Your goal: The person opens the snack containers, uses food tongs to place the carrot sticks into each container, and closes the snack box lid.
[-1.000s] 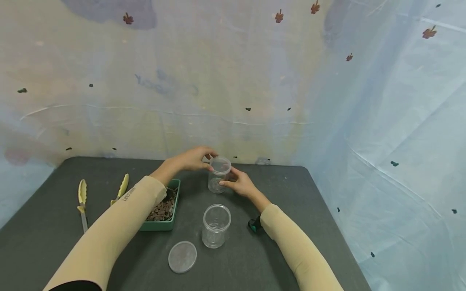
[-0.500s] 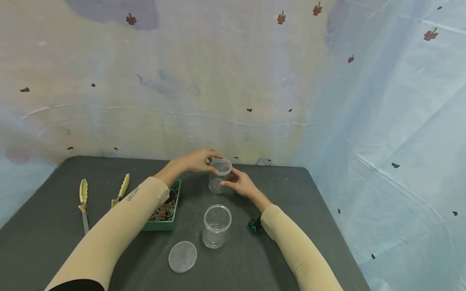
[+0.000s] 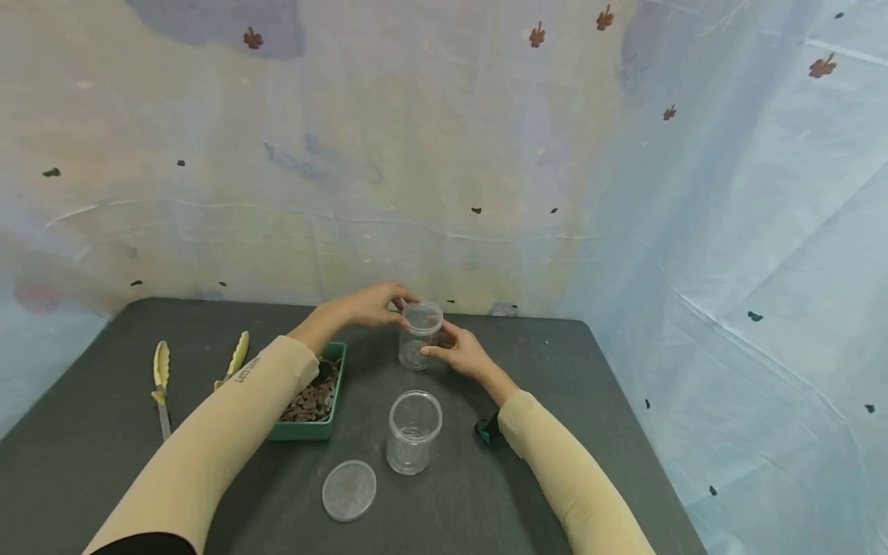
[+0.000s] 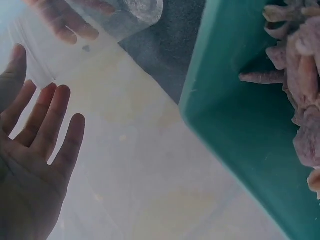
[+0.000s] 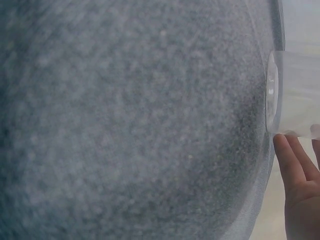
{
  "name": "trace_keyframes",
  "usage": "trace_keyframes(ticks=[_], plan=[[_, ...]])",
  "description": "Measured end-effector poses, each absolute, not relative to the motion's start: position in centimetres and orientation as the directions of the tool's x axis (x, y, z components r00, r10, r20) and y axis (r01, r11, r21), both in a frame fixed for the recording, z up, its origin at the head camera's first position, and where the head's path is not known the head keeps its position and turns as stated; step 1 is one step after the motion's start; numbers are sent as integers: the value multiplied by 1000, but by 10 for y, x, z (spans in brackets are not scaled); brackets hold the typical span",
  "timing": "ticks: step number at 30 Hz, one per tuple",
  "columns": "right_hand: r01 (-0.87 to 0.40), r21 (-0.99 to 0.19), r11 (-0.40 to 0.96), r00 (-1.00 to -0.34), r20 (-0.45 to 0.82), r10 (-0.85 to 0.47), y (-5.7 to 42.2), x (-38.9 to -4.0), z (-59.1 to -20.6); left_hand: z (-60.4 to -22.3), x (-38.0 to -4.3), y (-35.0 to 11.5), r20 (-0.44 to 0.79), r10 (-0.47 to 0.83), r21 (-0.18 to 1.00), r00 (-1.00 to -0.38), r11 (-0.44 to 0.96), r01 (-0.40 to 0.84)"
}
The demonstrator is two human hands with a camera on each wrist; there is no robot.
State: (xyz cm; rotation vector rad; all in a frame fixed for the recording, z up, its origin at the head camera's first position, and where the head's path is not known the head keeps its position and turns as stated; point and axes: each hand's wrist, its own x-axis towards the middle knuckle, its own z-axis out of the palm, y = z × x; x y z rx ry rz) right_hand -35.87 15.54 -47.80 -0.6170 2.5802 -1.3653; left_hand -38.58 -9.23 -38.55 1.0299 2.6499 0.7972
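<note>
At the back of the table stands a clear plastic jar with a translucent lid on top. My left hand has its thumb and fingers curved about the lid's left side; in the left wrist view the fingertips of my left hand reach the lid's edge. From the right, my right hand grips the jar's body. In the right wrist view, the fingers of my right hand lie against the jar wall. Nearer me is a second clear jar, lidless and upright.
A loose translucent lid lies flat on the dark table. Left of the jars, a green tray holds brown chips, partly behind my left arm. Yellow-tipped tongs lie at the left. A patterned sheet hangs behind.
My left hand turned slightly rightward around the lid, then shifted back left. The right hand and the jar it holds have stayed in place.
</note>
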Motion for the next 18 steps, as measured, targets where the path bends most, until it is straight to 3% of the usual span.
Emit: trace_keyframes(ticks=[9, 18], plan=[[-278, -814, 510, -902, 40, -429, 157, -359, -477, -384, -387, -89, 20, 730, 561, -683, 557, 612], [-290, -815, 502, -899, 52, -435, 158, -358, -477, -387, -384, -81, -2, 646, 519, -763, 653, 552]])
